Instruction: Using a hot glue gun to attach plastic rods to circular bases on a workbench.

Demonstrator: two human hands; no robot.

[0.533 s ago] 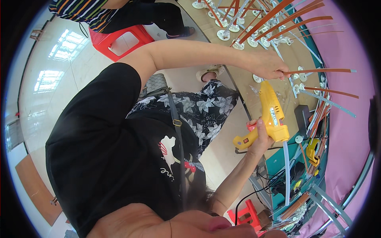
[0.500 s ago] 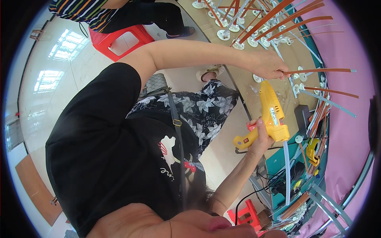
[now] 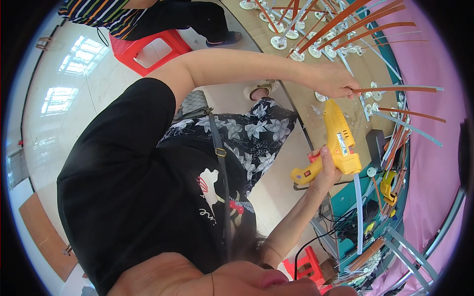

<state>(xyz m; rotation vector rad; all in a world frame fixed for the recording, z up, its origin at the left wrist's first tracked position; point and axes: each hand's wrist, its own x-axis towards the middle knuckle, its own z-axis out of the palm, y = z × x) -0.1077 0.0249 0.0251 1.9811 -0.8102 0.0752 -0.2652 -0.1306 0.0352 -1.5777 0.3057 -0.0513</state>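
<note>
My left hand [image 3: 336, 81], at the end of my outstretched arm, is closed on one end of a thin brown strip [image 3: 400, 89]. A pale grey strip lies along it, showing past its far end. My right hand [image 3: 327, 168] grips a yellow hot glue gun [image 3: 339, 135], fingers around the handle by the red trigger. The gun's nozzle end points toward the table beneath my left hand. From its rear a long translucent glue stick [image 3: 358, 212] sticks out. What my left fingertips pinch exactly is partly hidden.
Several brown and grey strips on round white bases [image 3: 296, 54] stand on the brown tabletop [image 3: 256, 29]. A dark block [image 3: 377, 148], a yellow tape measure-like tool [image 3: 389, 188] and black cables [image 3: 340, 224] lie nearby. A person sits on a red stool [image 3: 148, 52]; another red stool [image 3: 308, 269] is below.
The glue gun has shifted very slightly to the right in my right hand. The brown strip in my left hand has turned a little, showing more of the grey strip beside it.
</note>
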